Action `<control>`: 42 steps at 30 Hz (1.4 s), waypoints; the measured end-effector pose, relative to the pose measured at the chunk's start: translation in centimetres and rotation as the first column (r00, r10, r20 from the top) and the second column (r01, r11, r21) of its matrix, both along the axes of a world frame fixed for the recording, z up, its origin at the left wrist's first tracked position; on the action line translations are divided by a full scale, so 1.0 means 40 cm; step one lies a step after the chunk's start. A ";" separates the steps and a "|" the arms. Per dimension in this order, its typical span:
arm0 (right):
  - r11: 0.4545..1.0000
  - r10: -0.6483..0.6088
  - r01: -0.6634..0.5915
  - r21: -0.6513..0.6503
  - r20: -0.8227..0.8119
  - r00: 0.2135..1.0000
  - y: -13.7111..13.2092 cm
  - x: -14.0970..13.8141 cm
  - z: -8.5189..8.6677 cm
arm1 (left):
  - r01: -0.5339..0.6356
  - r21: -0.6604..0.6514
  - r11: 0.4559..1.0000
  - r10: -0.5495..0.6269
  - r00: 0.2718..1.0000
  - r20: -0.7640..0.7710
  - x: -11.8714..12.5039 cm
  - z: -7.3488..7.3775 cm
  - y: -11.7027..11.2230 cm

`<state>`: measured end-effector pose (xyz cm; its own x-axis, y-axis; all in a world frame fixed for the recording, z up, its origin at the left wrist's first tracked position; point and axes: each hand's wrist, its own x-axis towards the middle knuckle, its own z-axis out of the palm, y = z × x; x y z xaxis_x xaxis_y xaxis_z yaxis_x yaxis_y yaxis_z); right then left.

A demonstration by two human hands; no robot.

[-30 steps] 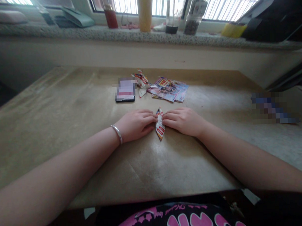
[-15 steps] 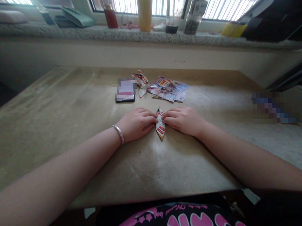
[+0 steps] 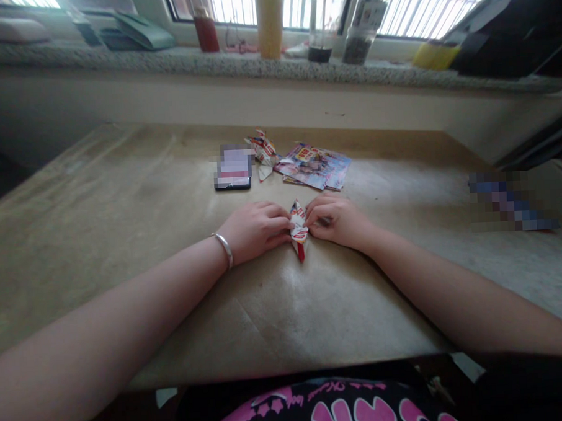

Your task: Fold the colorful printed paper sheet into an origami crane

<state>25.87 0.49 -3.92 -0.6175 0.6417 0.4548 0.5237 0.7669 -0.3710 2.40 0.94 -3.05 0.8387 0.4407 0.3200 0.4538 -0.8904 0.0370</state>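
Note:
A small folded piece of printed paper (image 3: 299,234), white with red and a little orange, lies on the table between my hands. Its shape is a narrow diamond, and its near flap is folded up, baring a red strip at the lower tip. My left hand (image 3: 258,227), with a silver bangle at the wrist, is closed with its fingertips on the paper's left edge. My right hand (image 3: 340,219) pinches the right edge, thumb and forefinger forming a loop.
Beyond my hands are a phone (image 3: 233,169), a folded paper figure (image 3: 263,154) and a stack of printed sheets (image 3: 317,167). A blurred flat item (image 3: 511,202) lies at the right. Bottles and jars stand on the stone windowsill (image 3: 237,57).
The paper's near point has been folded upward, so a red strip now shows at the bottom. My right hand has lifted and curled its fingers; my left hand has hardly moved.

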 end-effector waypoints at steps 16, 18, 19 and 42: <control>0.997 -0.042 0.031 0.077 0.141 0.989 -0.024 -0.020 0.010 | 0.016 0.219 0.976 -0.004 0.999 -0.053 0.015 0.020 -0.019; 0.990 -0.072 0.045 0.137 0.198 0.978 -0.030 -0.022 0.017 | -0.003 0.212 0.977 0.013 0.999 -0.046 0.015 0.021 -0.021; 0.986 -0.079 0.043 0.162 0.225 0.971 -0.032 -0.023 0.020 | -0.010 0.207 0.978 0.019 0.999 -0.044 0.016 0.021 -0.022; 0.985 -0.149 0.115 0.128 0.300 0.942 -0.030 -0.055 0.012 | -0.206 0.041 0.978 0.207 0.978 -0.012 0.038 0.002 -0.003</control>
<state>23.67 -0.72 -3.44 -0.6515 0.6847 0.3266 0.6981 0.7097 -0.0951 3.93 0.84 -2.99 0.7360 0.5923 0.3278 0.6284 -0.7779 -0.0053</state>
